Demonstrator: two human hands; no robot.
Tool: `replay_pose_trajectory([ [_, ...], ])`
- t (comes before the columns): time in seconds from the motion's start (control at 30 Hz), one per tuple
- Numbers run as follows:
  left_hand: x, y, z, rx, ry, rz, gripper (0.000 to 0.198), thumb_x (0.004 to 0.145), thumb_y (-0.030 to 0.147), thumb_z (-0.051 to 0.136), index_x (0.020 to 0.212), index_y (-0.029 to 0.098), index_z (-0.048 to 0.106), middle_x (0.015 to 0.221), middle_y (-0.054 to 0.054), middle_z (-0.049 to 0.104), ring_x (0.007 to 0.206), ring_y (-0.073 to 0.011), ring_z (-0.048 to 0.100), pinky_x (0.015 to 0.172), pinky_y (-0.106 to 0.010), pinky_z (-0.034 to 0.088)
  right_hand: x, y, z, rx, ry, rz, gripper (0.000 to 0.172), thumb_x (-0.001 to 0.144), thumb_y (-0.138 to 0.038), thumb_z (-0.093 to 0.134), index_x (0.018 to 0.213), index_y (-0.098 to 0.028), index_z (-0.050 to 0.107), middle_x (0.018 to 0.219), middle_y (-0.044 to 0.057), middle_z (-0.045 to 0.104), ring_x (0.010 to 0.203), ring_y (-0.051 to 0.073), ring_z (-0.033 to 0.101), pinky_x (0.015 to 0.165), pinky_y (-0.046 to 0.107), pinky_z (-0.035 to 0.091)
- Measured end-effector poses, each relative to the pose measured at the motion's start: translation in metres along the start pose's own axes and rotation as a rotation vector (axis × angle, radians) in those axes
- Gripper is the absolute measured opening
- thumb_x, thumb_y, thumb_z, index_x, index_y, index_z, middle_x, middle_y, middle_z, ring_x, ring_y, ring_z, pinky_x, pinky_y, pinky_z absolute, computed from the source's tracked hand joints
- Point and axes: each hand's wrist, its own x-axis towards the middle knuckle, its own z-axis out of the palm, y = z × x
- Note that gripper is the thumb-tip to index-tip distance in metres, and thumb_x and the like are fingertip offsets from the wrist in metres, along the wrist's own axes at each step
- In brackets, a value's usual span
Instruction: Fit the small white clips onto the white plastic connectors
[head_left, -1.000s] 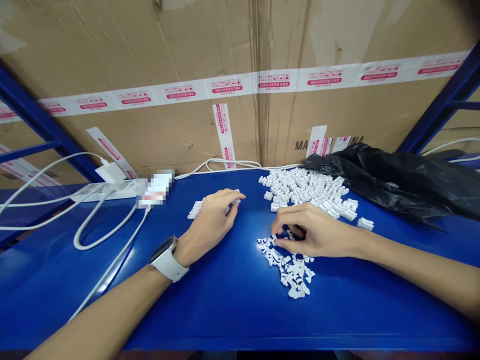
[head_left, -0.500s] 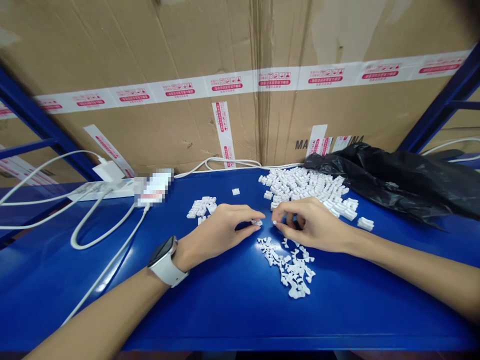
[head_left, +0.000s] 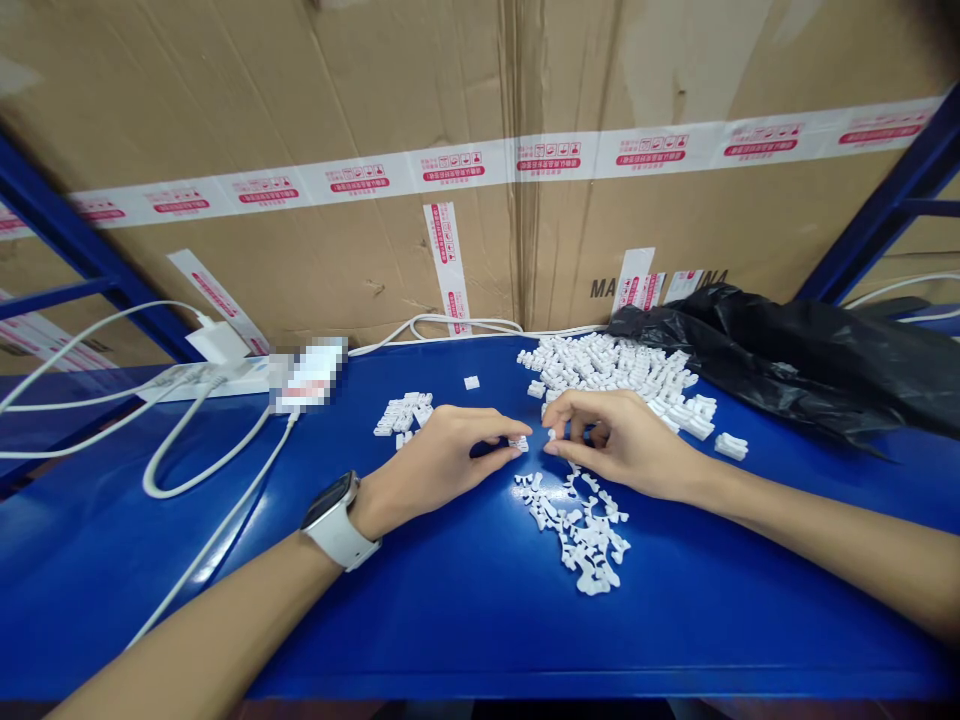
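Observation:
My left hand (head_left: 450, 455), with a watch at the wrist, pinches a small white plastic block (head_left: 519, 443) between thumb and fingertips. Facing it across a narrow gap, my right hand (head_left: 611, 440) grips a tiny white plastic piece (head_left: 552, 435) at its fingertips. Just below both hands lies a loose cluster of small bone-shaped white pieces (head_left: 589, 540). Behind my right hand spreads a large pile of white blocks (head_left: 607, 365). A smaller group of white blocks (head_left: 403, 413) sits beyond my left hand, partly hidden by it. One single block (head_left: 471, 382) lies apart at the back.
Everything lies on a blue table (head_left: 450, 620). At left are a power strip (head_left: 240, 377), a charger (head_left: 217, 342), white cables (head_left: 169, 490) and a blurred-out phone (head_left: 311, 375). A black plastic bag (head_left: 780, 360) lies back right. Large cardboard boxes (head_left: 337, 260) stand behind.
My right hand has lifted slightly, and the tiny piece in it is now turned more upright. My left hand has shifted only a little, still pinching its block.

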Motion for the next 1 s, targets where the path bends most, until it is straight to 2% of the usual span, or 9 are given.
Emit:
replay_pose_trajectory([
  [0.17,0.001,0.001,0.001,-0.014,-0.007,0.003,0.023,0.093,0.018,0.061,0.114,0.025,0.070,0.100,-0.001,0.075,0.085,-0.0132,0.070,0.079,-0.026,0.055,0.000,0.002,0.002,-0.021,0.014,0.005,0.007,0.094,-0.026,0.060,0.093,-0.019,0.060,0.083,0.002,0.069,0.061,0.010,0.060,0.050,0.020,0.043],
  [0.33,0.001,0.000,0.004,-0.023,0.021,-0.021,0.024,0.092,0.020,0.062,0.115,0.023,0.068,0.102,-0.003,0.074,0.083,-0.0135,0.070,0.078,-0.028,0.058,0.001,0.004,0.004,0.019,0.037,-0.007,0.009,0.091,-0.022,0.062,0.098,-0.020,0.057,0.078,-0.001,0.067,0.059,0.010,0.061,0.049,0.020,0.043],
  [0.5,0.002,0.001,0.006,-0.085,0.054,-0.037,0.027,0.090,0.020,0.066,0.117,0.021,0.067,0.105,-0.003,0.074,0.088,-0.0130,0.071,0.082,-0.026,0.061,0.001,0.004,0.004,-0.032,0.027,-0.096,0.004,0.090,-0.022,0.067,0.090,-0.018,0.066,0.078,0.000,0.071,0.058,0.008,0.060,0.054,0.020,0.046],
  [0.63,0.002,0.002,0.010,-0.141,0.075,-0.063,0.034,0.089,0.022,0.068,0.123,0.021,0.064,0.113,-0.004,0.073,0.091,-0.0137,0.073,0.084,-0.026,0.063,0.001,0.005,0.005,-0.072,0.056,-0.182,0.009,0.092,-0.022,0.065,0.094,-0.020,0.074,0.082,0.001,0.075,0.064,0.010,0.065,0.056,0.020,0.048],
  [0.83,0.003,0.001,0.013,-0.222,0.089,-0.121,0.046,0.088,0.026,0.070,0.132,0.021,0.057,0.123,-0.009,0.069,0.087,-0.0156,0.075,0.082,-0.029,0.065,0.002,0.005,0.008,-0.090,0.086,-0.164,0.007,0.090,-0.022,0.066,0.091,-0.019,0.073,0.078,0.000,0.074,0.053,0.008,0.060,0.052,0.020,0.047],
  [1.0,0.003,0.001,0.014,-0.244,0.088,-0.133,0.052,0.086,0.021,0.072,0.135,0.022,0.055,0.122,-0.007,0.069,0.086,-0.0134,0.075,0.082,-0.025,0.065,0.005,0.004,0.009,-0.136,0.106,-0.199,0.009,0.090,-0.019,0.066,0.090,-0.019,0.075,0.083,0.002,0.074,0.066,0.012,0.066,0.060,0.023,0.050],
])
